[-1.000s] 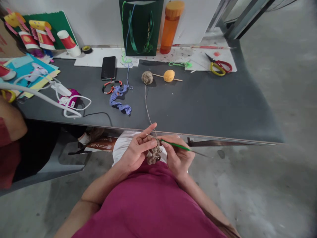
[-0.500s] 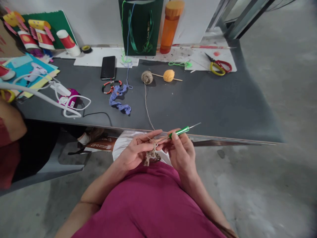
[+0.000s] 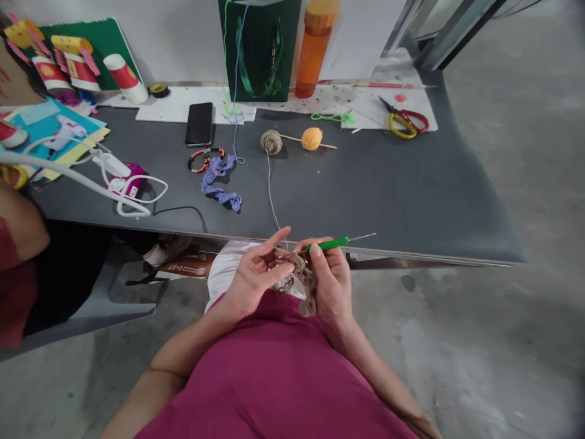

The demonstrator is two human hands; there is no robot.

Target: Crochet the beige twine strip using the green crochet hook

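Note:
Between my hands hangs a small brown crochet piece [image 3: 307, 285], just in front of the table edge. My left hand [image 3: 256, 271] pinches its left side, with the index finger raised and the yarn running over it. In my right hand [image 3: 333, 277] is a green-handled crochet hook [image 3: 333, 244], its working end at the stitches and its thin rear tip pointing right. A brown yarn strand [image 3: 270, 195] leads up the table to a small yarn ball [image 3: 271, 142]. That ball sits on a thin stick with a yellow yarn ball [image 3: 311, 139].
Blue-violet crochet [image 3: 222, 189] lies by a beaded bracelet [image 3: 198, 161] and a phone [image 3: 200, 124]. Behind stand a dark green bag [image 3: 260, 55] and an orange bottle [image 3: 314, 52]. Scissors [image 3: 404, 122] rest at the right. Someone's arm [image 3: 21, 222] shows at the left.
My left index finger has lifted, and my right hand has shifted slightly left. The hook lies flatter, and the crochet piece has swung right, toward my right palm.

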